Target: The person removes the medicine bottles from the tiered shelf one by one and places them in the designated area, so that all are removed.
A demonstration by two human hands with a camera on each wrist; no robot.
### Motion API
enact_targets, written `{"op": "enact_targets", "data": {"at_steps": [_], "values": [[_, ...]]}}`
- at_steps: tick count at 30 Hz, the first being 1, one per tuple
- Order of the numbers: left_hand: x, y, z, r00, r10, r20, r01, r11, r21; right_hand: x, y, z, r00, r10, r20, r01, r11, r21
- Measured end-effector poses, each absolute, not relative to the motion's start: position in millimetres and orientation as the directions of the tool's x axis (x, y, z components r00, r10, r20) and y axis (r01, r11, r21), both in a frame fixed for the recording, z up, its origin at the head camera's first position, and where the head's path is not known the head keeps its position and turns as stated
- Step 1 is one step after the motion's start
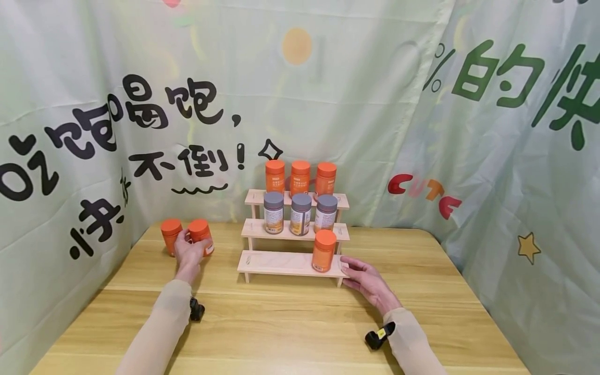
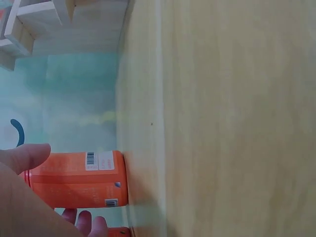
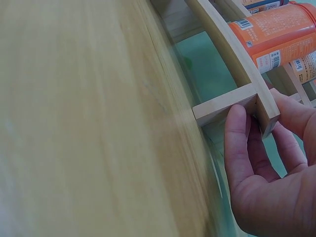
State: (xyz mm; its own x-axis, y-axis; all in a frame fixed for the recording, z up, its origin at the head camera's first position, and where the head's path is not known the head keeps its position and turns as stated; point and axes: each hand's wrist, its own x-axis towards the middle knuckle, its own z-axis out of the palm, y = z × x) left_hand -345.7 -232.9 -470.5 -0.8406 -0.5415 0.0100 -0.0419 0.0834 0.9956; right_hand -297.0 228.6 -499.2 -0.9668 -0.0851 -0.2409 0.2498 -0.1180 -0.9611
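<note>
At the table's left, my left hand (image 1: 188, 256) holds an orange supplement bottle (image 2: 74, 180) between thumb and fingers; the bottle stands upright on the table. A second orange bottle (image 1: 171, 237) stands just left of it. My right hand (image 1: 369, 283) grips the right end of the lowest step of a three-step wooden display stand (image 1: 278, 263). In the right wrist view its thumb lies at the top of the board, with fingertips (image 3: 237, 112) beneath, against the leg. Near that end of the step stands another orange bottle (image 1: 324, 252), apart from the hand.
Three orange bottles (image 1: 300, 178) stand in a row on the top step. On the middle step are three grey-lidded bottles (image 1: 300, 214). The wooden table (image 1: 290, 328) ends behind at a printed cloth backdrop (image 1: 365, 120), which also hangs along both sides.
</note>
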Motion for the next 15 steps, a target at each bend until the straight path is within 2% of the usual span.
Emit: {"op": "enact_targets", "data": {"at_steps": [5,15], "values": [[-344.5,-231.3,-467.9,-0.813,-0.583,0.007,-0.039,0.066,0.997,-297.1,228.0,-498.5,-0.967,-0.088,-0.241,0.25,-0.118,-0.961],[-339.8,-227.4,-460.2,-0.703,-0.711,0.037,0.007,0.046,0.999,-296.8,228.1,-497.9,-0.966,-0.08,-0.244,0.253,-0.123,-0.96]]}}
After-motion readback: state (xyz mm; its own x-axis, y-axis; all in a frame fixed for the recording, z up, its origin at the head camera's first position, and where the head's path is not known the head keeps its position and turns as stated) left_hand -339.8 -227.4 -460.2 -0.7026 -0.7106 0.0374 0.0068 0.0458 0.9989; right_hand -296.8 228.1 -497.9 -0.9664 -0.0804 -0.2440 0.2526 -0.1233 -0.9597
